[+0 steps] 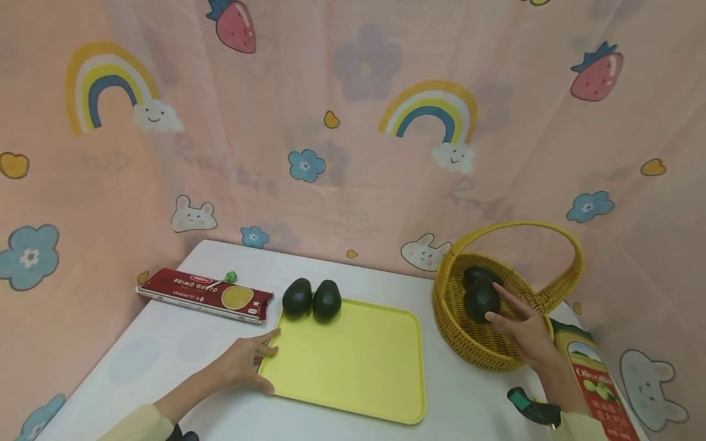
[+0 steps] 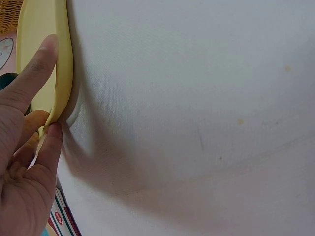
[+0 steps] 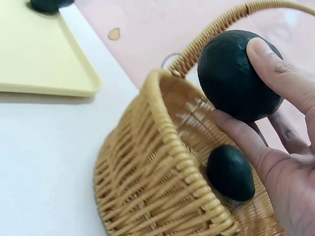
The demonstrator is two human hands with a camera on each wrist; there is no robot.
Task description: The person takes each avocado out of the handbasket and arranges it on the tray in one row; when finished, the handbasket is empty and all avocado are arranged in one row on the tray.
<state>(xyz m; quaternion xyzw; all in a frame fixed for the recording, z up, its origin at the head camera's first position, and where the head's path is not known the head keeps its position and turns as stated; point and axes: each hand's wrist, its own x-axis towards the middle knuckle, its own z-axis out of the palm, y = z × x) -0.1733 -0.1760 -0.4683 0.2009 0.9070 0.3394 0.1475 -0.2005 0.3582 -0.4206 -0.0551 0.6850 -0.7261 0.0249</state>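
My right hand (image 1: 526, 334) grips a dark green avocado (image 3: 238, 76) between thumb and fingers, over the wicker basket (image 3: 147, 142). A second avocado (image 3: 230, 172) lies inside that basket, below the held one. On the left, my left hand (image 1: 242, 364) touches the left edge of the yellow tray (image 1: 353, 361); in the left wrist view its thumb (image 2: 42, 64) lies along the rim and its fingertips meet the corner. Two more avocados, one (image 1: 297, 298) beside the other (image 1: 327, 301), sit at the tray's back left corner.
A red spaghetti packet (image 1: 204, 294) lies at the back left of the white table (image 1: 143, 361), with a small green-topped item (image 1: 230, 277) by it. Right of the basket lies a red and green Olivoilà package (image 1: 598, 386). A patterned pink cloth (image 1: 353, 202) hangs behind.
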